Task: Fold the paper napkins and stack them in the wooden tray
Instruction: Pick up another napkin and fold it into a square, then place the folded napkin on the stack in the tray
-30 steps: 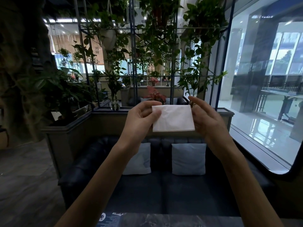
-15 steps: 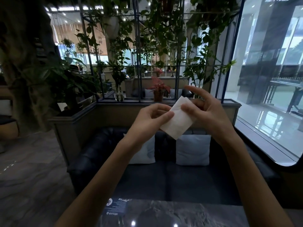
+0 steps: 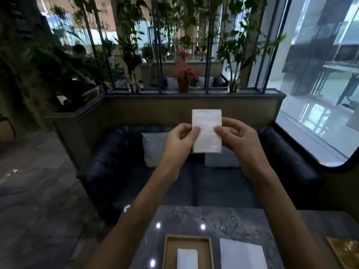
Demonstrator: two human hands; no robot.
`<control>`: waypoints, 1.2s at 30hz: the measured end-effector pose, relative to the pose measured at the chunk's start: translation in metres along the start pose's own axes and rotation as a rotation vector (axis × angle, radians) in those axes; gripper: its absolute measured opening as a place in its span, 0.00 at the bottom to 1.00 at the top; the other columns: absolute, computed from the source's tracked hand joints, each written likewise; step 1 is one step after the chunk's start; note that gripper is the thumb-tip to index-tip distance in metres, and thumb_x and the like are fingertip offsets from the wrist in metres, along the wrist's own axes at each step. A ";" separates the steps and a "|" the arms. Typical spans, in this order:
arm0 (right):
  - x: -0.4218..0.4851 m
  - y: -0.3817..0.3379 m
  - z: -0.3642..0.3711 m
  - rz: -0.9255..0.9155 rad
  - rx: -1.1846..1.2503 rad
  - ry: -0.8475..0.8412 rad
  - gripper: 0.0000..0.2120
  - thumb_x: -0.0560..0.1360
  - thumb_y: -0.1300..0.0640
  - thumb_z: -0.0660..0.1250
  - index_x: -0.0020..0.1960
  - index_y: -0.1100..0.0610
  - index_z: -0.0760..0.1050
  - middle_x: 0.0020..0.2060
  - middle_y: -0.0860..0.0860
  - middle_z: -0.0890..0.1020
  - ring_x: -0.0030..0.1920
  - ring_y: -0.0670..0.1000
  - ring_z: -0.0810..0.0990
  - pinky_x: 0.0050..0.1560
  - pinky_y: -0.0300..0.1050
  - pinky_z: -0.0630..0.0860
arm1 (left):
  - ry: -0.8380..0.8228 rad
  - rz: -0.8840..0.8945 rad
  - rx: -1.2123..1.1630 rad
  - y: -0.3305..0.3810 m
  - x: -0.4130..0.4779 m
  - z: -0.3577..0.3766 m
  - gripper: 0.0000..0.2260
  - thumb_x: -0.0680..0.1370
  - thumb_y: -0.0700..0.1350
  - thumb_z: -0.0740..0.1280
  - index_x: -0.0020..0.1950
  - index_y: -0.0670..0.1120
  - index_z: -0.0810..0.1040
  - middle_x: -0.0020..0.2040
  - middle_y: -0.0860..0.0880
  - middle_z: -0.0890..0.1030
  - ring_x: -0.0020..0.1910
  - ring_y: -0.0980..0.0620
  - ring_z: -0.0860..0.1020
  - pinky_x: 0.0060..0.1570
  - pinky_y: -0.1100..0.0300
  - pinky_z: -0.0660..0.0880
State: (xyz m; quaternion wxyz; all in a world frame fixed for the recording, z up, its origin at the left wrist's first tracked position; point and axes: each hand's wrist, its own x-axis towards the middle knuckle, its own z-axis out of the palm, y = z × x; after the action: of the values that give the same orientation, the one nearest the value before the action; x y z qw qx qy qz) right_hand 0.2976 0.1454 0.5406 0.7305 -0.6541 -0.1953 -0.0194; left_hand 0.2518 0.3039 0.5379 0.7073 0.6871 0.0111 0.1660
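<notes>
I hold a white folded paper napkin [image 3: 207,131] upright in the air, long side vertical, above the far edge of the table. My left hand [image 3: 178,144] pinches its left edge and my right hand [image 3: 237,138] pinches its right edge, thumbs on the front. Low in the view the wooden tray [image 3: 167,251] lies on the table, with a folded napkin [image 3: 187,258] inside it. Just right of the tray sits a flat stack of unfolded white napkins [image 3: 241,256].
The grey marble table [image 3: 213,220] is directly below my arms. A gold object [image 3: 345,251] sits at its right edge. Beyond the table stands a dark sofa [image 3: 120,152] with pale cushions, then a planter ledge with plants, and a large window on the right.
The napkin turned from lying wide, through a tilt, to standing upright and narrow. My view dropped, so the table, tray and napkin stack came into sight.
</notes>
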 end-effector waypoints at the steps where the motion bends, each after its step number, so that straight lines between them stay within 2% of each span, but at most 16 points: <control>1: -0.002 0.016 0.000 0.030 0.010 0.022 0.12 0.77 0.61 0.71 0.60 0.56 0.79 0.45 0.53 0.88 0.48 0.50 0.87 0.45 0.40 0.82 | 0.004 -0.031 -0.002 -0.015 0.000 -0.002 0.08 0.81 0.44 0.67 0.54 0.41 0.79 0.49 0.46 0.85 0.48 0.51 0.84 0.48 0.57 0.82; 3: -0.007 0.057 -0.002 0.098 0.003 0.088 0.14 0.76 0.61 0.71 0.62 0.59 0.78 0.44 0.54 0.88 0.47 0.50 0.87 0.46 0.42 0.82 | -0.006 -0.087 0.028 -0.051 -0.001 -0.005 0.06 0.81 0.42 0.66 0.51 0.39 0.80 0.46 0.46 0.84 0.43 0.54 0.84 0.45 0.59 0.81; 5: -0.021 0.109 -0.004 0.222 -0.047 0.104 0.17 0.77 0.61 0.71 0.65 0.59 0.76 0.46 0.54 0.87 0.47 0.49 0.86 0.48 0.40 0.82 | 0.004 -0.177 0.105 -0.103 -0.008 -0.011 0.05 0.80 0.39 0.67 0.45 0.41 0.79 0.38 0.47 0.82 0.34 0.59 0.80 0.36 0.63 0.79; 7: -0.040 0.165 -0.006 0.381 -0.104 0.078 0.17 0.77 0.63 0.70 0.65 0.58 0.74 0.48 0.54 0.86 0.46 0.48 0.85 0.48 0.37 0.82 | 0.018 -0.312 0.193 -0.166 -0.020 -0.019 0.07 0.79 0.37 0.68 0.41 0.43 0.78 0.35 0.48 0.79 0.32 0.56 0.77 0.35 0.61 0.76; 9: -0.068 0.226 -0.011 0.527 -0.211 0.026 0.13 0.77 0.65 0.69 0.62 0.62 0.77 0.48 0.55 0.85 0.45 0.50 0.84 0.44 0.35 0.82 | -0.018 -0.473 0.264 -0.232 -0.040 -0.028 0.07 0.79 0.37 0.68 0.41 0.42 0.78 0.33 0.48 0.77 0.32 0.54 0.74 0.34 0.61 0.73; 12: -0.123 0.309 -0.012 0.722 -0.315 -0.052 0.09 0.77 0.67 0.67 0.56 0.66 0.80 0.40 0.52 0.83 0.44 0.53 0.82 0.37 0.33 0.78 | -0.058 -0.724 0.319 -0.315 -0.085 -0.040 0.03 0.79 0.37 0.67 0.46 0.40 0.79 0.34 0.49 0.77 0.32 0.54 0.75 0.32 0.63 0.73; 14: -0.156 0.355 -0.008 0.885 -0.380 -0.030 0.08 0.77 0.66 0.68 0.55 0.67 0.80 0.39 0.53 0.83 0.44 0.54 0.81 0.35 0.33 0.78 | -0.037 -0.851 0.362 -0.360 -0.113 -0.045 0.02 0.79 0.37 0.68 0.47 0.40 0.78 0.33 0.48 0.77 0.31 0.53 0.75 0.31 0.63 0.73; 15: -0.168 0.379 -0.005 0.981 -0.390 -0.012 0.09 0.76 0.65 0.70 0.56 0.67 0.79 0.41 0.55 0.83 0.44 0.54 0.82 0.37 0.34 0.80 | -0.015 -0.899 0.394 -0.382 -0.123 -0.047 0.03 0.78 0.37 0.68 0.44 0.41 0.76 0.32 0.48 0.76 0.31 0.52 0.74 0.30 0.62 0.72; 17: -0.189 0.407 0.001 1.099 -0.415 0.026 0.11 0.75 0.62 0.72 0.56 0.64 0.80 0.47 0.58 0.84 0.49 0.57 0.83 0.50 0.47 0.83 | 0.013 -0.960 0.446 -0.408 -0.142 -0.049 0.07 0.77 0.37 0.70 0.41 0.44 0.75 0.33 0.49 0.77 0.32 0.52 0.75 0.31 0.62 0.72; 19: -0.199 0.428 0.006 1.180 -0.469 0.029 0.13 0.75 0.58 0.72 0.58 0.61 0.80 0.51 0.56 0.84 0.53 0.57 0.83 0.56 0.54 0.81 | 0.005 -1.010 0.470 -0.429 -0.150 -0.049 0.05 0.77 0.40 0.70 0.43 0.46 0.76 0.39 0.50 0.78 0.38 0.52 0.77 0.34 0.65 0.72; 22: -0.206 0.449 0.013 1.186 -0.480 0.050 0.13 0.76 0.57 0.71 0.60 0.59 0.79 0.52 0.54 0.83 0.53 0.56 0.82 0.55 0.53 0.82 | 0.008 -1.056 0.513 -0.452 -0.149 -0.052 0.02 0.78 0.43 0.69 0.48 0.46 0.77 0.44 0.51 0.79 0.45 0.52 0.78 0.38 0.67 0.72; 26: -0.206 0.470 0.017 1.148 -0.512 0.060 0.09 0.76 0.55 0.71 0.56 0.54 0.78 0.51 0.53 0.84 0.52 0.55 0.83 0.57 0.55 0.81 | 0.037 -1.052 0.578 -0.471 -0.141 -0.053 0.05 0.78 0.42 0.68 0.46 0.44 0.74 0.42 0.50 0.76 0.40 0.55 0.74 0.34 0.71 0.65; 30: -0.209 0.487 0.017 1.112 -0.490 0.092 0.08 0.77 0.54 0.71 0.54 0.50 0.75 0.50 0.51 0.83 0.51 0.54 0.83 0.57 0.56 0.80 | 0.075 -1.035 0.631 -0.481 -0.142 -0.051 0.07 0.78 0.44 0.69 0.45 0.44 0.73 0.41 0.50 0.76 0.42 0.51 0.75 0.40 0.61 0.68; 33: -0.216 0.482 0.008 1.079 -0.485 0.147 0.09 0.79 0.52 0.68 0.57 0.54 0.75 0.50 0.49 0.80 0.51 0.50 0.79 0.54 0.45 0.76 | 0.122 -1.050 0.701 -0.474 -0.149 -0.040 0.09 0.80 0.49 0.65 0.45 0.46 0.70 0.41 0.50 0.75 0.43 0.48 0.76 0.43 0.57 0.70; 36: -0.227 0.474 -0.015 1.036 -0.502 0.228 0.09 0.80 0.54 0.66 0.57 0.57 0.78 0.48 0.50 0.81 0.50 0.51 0.80 0.52 0.45 0.76 | 0.146 -0.892 0.833 -0.464 -0.159 -0.034 0.06 0.80 0.48 0.61 0.46 0.47 0.69 0.43 0.47 0.76 0.43 0.47 0.75 0.44 0.53 0.73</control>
State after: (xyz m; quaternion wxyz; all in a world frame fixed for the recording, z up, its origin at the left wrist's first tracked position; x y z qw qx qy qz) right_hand 0.2267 0.1471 0.0202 0.4838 -0.8112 0.2401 0.2241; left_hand 0.1949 0.2964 0.0497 0.3781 0.8217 0.4097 -0.1177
